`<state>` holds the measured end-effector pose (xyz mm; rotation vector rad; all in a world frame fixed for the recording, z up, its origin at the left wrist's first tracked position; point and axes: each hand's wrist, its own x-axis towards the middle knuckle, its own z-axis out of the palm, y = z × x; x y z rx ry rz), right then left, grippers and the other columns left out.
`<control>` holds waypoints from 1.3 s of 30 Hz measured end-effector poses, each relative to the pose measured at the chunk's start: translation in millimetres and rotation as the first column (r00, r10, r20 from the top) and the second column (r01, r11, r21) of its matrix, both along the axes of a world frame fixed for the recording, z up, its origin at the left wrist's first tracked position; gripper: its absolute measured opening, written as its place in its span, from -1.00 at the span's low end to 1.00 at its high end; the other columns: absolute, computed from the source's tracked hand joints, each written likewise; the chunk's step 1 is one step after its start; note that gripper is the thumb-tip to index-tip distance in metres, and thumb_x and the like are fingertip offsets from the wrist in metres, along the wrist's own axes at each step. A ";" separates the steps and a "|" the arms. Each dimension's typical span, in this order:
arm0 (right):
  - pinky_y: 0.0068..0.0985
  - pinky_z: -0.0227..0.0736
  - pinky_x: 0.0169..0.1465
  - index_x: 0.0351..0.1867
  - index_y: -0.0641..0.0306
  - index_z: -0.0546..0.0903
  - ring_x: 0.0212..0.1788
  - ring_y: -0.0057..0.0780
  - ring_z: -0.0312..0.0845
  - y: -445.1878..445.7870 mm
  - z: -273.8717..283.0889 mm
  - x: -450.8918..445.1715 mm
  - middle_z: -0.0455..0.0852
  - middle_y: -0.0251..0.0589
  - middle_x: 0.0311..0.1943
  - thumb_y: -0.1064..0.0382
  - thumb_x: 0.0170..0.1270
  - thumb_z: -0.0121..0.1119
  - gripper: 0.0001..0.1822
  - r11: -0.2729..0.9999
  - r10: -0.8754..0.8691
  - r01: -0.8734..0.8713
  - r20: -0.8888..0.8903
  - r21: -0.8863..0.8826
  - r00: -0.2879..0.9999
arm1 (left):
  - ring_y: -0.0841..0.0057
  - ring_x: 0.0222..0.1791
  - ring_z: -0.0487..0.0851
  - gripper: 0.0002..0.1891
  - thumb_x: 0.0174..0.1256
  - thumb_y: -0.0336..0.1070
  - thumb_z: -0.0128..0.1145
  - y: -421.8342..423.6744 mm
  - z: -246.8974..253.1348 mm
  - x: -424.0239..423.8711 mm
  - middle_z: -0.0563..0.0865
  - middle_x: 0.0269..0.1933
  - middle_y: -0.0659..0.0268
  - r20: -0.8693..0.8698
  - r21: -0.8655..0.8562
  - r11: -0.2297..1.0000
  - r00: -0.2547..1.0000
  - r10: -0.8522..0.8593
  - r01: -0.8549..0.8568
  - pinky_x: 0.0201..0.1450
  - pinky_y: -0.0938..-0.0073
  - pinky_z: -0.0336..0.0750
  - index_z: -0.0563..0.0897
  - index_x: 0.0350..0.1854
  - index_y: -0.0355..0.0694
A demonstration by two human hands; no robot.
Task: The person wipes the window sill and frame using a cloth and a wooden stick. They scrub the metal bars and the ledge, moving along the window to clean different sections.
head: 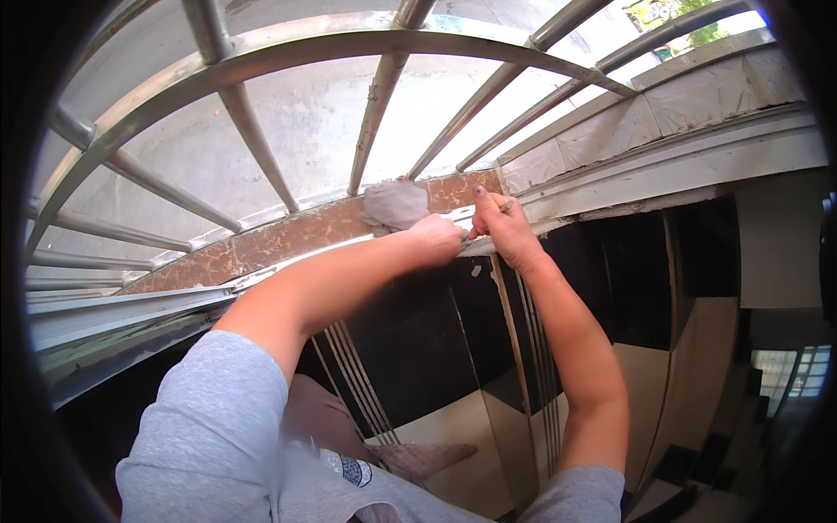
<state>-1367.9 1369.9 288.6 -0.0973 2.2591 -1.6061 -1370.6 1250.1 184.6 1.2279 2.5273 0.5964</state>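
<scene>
My right hand (pixel 502 225) is closed around a thin tool, whose short end (pixel 506 206) shows between thumb and fingers; the kind of tool cannot be told. The thumb points up. Just to its left is my left hand (pixel 439 236), its fingers bent at the white window track (pixel 458 214). A small grey piece (pixel 466 236) lies between the two hands; whether the left fingers grip it is unclear. Behind the left hand, a bunched grey cloth (pixel 395 204) rests on the reddish-brown marbled sill (pixel 294 230).
Metal guard bars (pixel 374 121) with a curved flat rail (pixel 314 47) stand beyond the sill. White window frames (pixel 680 162) run to both sides. Below the track is a wall of black and beige tiles (pixel 418 327) with raised edges. Another cloth (pixel 428 457) hangs near my body.
</scene>
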 end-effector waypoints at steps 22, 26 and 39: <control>-0.35 0.33 -0.43 -0.50 0.46 0.43 -0.52 -0.09 0.38 -124.4 -60.1 167.0 0.44 -0.01 -0.58 0.39 0.29 -0.10 -0.79 0.941 -0.212 0.338 -0.786 -0.004 0.581 | 0.38 -0.22 0.54 -0.71 0.05 -0.36 0.01 -99.6 -0.2 54.3 0.56 -0.28 0.26 -0.259 -0.013 0.997 0.963 -0.072 0.071 -0.22 0.41 0.46 0.54 -0.13 -0.27; -0.27 0.39 -0.35 -0.56 0.45 0.39 -0.46 0.01 0.41 -116.3 -86.6 164.2 0.43 0.08 -0.55 0.36 0.29 -0.06 -0.74 0.879 -0.306 0.474 -0.819 -0.047 0.486 | 0.35 -0.21 0.54 -0.69 0.04 -0.40 0.01 -69.1 -6.9 35.5 0.56 -0.28 0.27 -0.253 0.077 0.993 0.965 -0.064 0.086 -0.19 0.42 0.46 0.54 -0.10 -0.25; -0.16 0.17 -0.42 -0.67 0.38 0.32 -0.53 0.04 0.26 -84.8 -101.9 81.3 0.35 0.03 -0.64 0.34 0.33 -0.11 -0.65 0.728 -0.237 0.680 -0.899 0.086 0.368 | 0.21 -0.20 0.51 -0.67 0.09 -0.37 -0.04 5.8 -2.9 -23.2 0.51 -0.26 0.18 -0.104 0.155 0.980 0.988 -0.111 0.126 -0.16 0.29 0.44 0.50 -0.04 -0.05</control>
